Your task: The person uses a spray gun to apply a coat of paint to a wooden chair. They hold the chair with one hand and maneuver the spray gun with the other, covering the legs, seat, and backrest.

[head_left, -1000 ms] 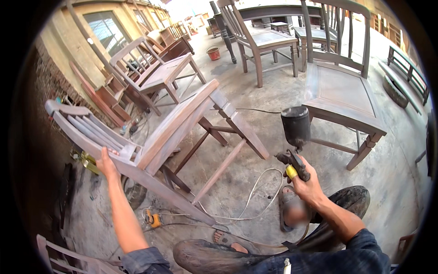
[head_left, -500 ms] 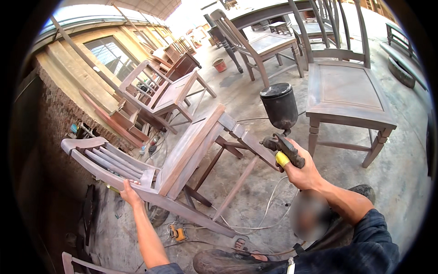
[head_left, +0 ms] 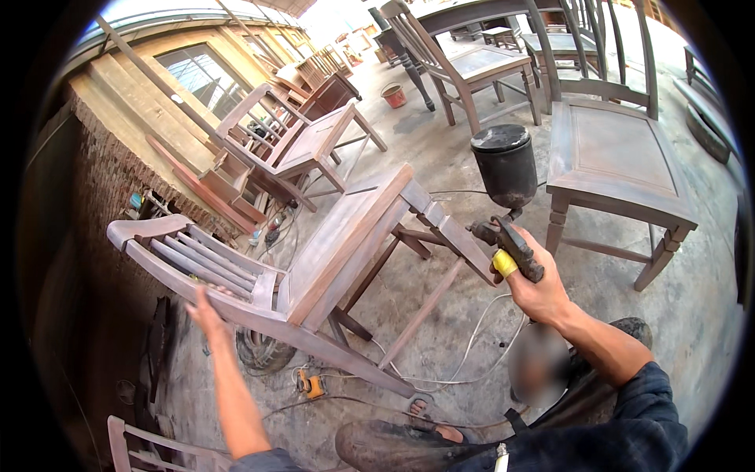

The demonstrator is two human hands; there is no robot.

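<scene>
A wooden chair (head_left: pixel 346 244) with a patchy brownish-grey finish stands tilted before me, its slatted back (head_left: pixel 206 263) leaning to the left. My left hand (head_left: pixel 208 318) is at the lower side rail of that back, slightly blurred, fingers apart; whether it still touches the rail I cannot tell. A spray gun (head_left: pixel 515 250) is in my right hand (head_left: pixel 541 287), with my fingers wrapped round its grip. The gun's black cup (head_left: pixel 505 169) sits on top, its lid closed. Yellow tape (head_left: pixel 504 263) wraps one finger. The gun is beyond the chair's front leg, to the right.
Another chair (head_left: pixel 617 153) stands close on the right, and one (head_left: pixel 291 141) at the far left. A red bucket (head_left: pixel 393 95) is farther back. An orange power tool (head_left: pixel 311 385) and a pale hose (head_left: pixel 464 370) lie on the concrete floor near my feet. Part of a chair (head_left: pixel 157 448) shows lower left.
My left hand has loosened from the chair back's rail and moved slightly left, fingers spreading. The view has shifted a little; my right hand still holds the spray gun.
</scene>
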